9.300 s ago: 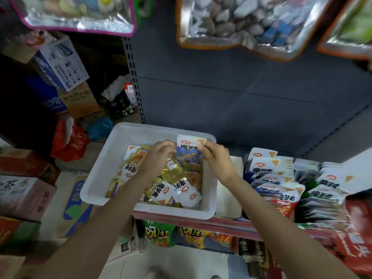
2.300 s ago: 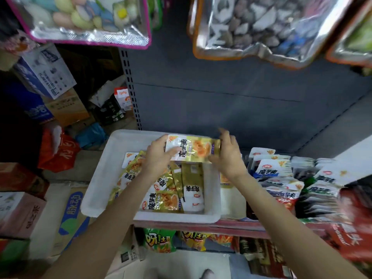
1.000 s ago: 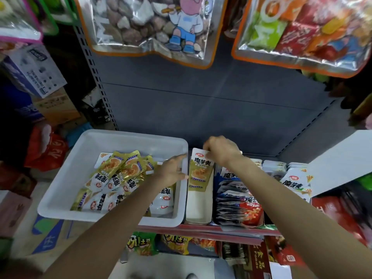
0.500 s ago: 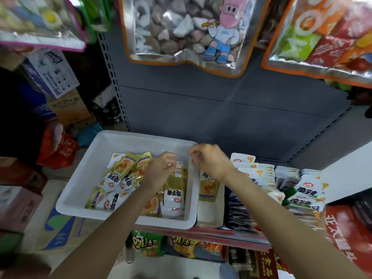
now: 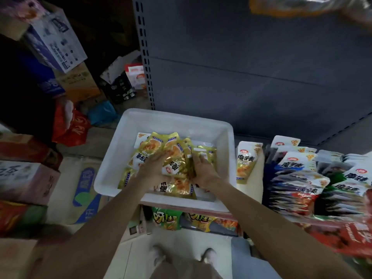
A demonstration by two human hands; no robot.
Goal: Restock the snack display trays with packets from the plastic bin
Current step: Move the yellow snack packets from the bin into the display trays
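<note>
Both hands in white plastic bin (image 5: 120,150): left hand (image 5: 150,168) and right hand (image 5: 203,172) gather a clump of gold packets (image 5: 177,164) between curled fingers. Packets read 魔芋爽. One gold packet (image 5: 244,162) stands in narrow display tray (image 5: 253,190) just right of bin, open room in front.

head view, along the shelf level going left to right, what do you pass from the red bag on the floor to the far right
red bag → white plastic bin → left hand → right hand → gold-and-white packet standing in the narrow tray → blue-and-white packets → rows of white packets at the far right
</note>
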